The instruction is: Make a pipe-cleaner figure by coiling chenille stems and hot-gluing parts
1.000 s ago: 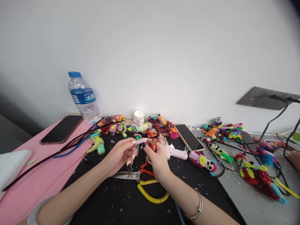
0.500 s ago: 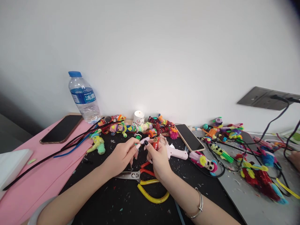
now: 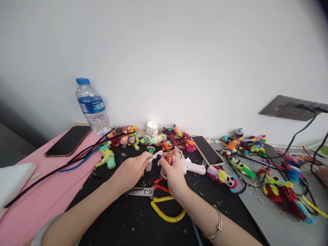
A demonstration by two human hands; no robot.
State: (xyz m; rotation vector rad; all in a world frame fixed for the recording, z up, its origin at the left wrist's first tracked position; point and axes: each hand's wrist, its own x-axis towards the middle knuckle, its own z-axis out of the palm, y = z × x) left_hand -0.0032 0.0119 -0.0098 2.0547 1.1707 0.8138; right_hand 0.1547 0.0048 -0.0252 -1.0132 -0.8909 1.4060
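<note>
My left hand (image 3: 133, 171) is closed around a small fuzzy pipe-cleaner figure (image 3: 151, 150) with green, black and pale lilac parts; the fingers hide some of it. In my right hand (image 3: 175, 174) a red lighter (image 3: 169, 158) stands upright, gripped by curled fingers. The right thumb, with its dark nail, is at the tip of the figure's lilac limb; whether it presses on it I cannot tell. Below the hands lie shears (image 3: 146, 191) with red and yellow handles. A pale pink glue gun (image 3: 196, 168) rests just right of my right hand.
Several pipe-cleaner figures (image 3: 243, 167) lie along the wall and to the right. Two phones, one dark (image 3: 67, 140) and one pale-edged (image 3: 208, 150), flank the mat. A water bottle (image 3: 92, 107) leans at the wall near a paper cup (image 3: 152, 128). Another person's hand (image 3: 323, 173) shows far right.
My left fingers have shifted slightly, and more of the green, black and lilac figure shows between the hands. The right hand still holds the lighter in nearly the same place.
</note>
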